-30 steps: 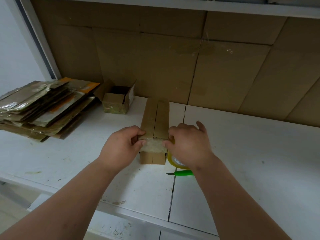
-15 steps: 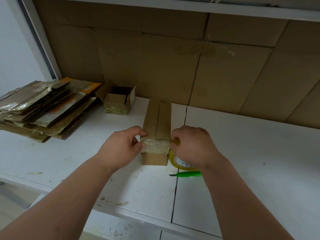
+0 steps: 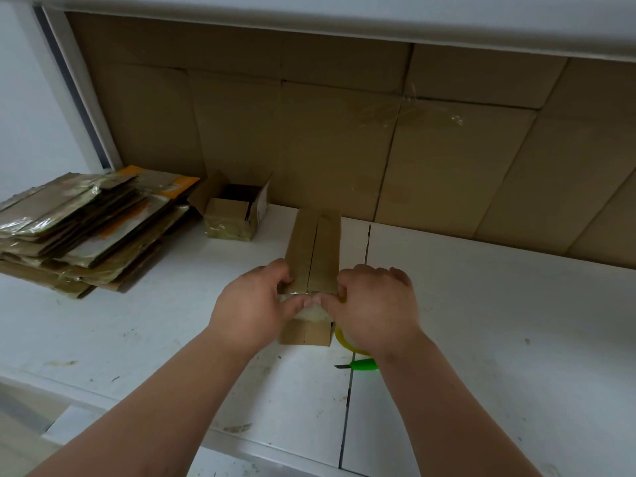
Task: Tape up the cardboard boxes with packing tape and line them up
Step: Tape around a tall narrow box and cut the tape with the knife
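White shelf surface (image 3: 481, 339), frame centre: we have brought both thumbs together; left hand (image 3: 251, 304) and right hand (image 3: 375, 304) press clear tape strip (image 3: 315, 312) onto long brown cardboard box (image 3: 313, 249), fingers curled around its sides.

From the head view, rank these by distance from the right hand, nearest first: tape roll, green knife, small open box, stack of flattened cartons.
1. Tape roll: tucked under the right hand, at the long box's near right corner.
2. Green knife: on the table just below the wrist.
3. Small open box: back left, by the cardboard wall.
4. Stack of flattened cartons: far left.
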Available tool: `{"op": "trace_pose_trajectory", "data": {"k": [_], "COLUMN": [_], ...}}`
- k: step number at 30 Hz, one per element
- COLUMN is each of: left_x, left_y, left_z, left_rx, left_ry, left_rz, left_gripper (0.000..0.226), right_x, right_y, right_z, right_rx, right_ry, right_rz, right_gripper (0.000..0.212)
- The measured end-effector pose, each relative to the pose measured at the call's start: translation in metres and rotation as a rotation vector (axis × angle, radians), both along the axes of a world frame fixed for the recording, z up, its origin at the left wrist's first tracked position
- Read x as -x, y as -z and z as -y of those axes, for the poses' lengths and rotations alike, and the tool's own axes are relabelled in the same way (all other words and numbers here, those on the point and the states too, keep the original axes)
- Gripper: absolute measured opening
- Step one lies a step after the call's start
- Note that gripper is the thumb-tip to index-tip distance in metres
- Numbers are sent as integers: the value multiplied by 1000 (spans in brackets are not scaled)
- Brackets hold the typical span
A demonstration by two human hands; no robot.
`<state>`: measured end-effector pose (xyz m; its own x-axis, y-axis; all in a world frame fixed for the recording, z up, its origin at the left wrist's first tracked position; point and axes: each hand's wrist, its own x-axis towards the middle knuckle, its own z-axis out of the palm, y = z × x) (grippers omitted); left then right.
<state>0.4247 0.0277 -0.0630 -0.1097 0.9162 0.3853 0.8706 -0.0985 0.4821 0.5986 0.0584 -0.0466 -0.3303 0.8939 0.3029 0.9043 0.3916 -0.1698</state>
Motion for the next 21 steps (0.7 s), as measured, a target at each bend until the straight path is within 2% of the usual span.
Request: {"op": "trace_pose_trajectory", "data": {"k": [3,7,9,15,19,21], "left_x": [2,5,6,8,11,12], "left_y": [5,8,8,11,10,10], "left_z": [1,2,2,1,5,6], "left_rx": [-75,-72,-71,-89,-71,-60], "left_ry": [18,44,43,43,47,54], "left_rz": [0,62,78,68,115,106], "left_gripper": [37,31,27,24,27,27], "right_x": [-2,-12,-11,-6,-17,-13], "right_y": [2,-4,-3,4,-4,-2], "right_z": [-3,-4,-3,-2,-3,-3], "right_rx": [9,71,34,-99,31,2], "right_ry": [-27,-107,-92,-66,-141,-113], "right_rz": [46,63,52,55,89,83], "right_gripper": [41,27,21,27,26,20]}}
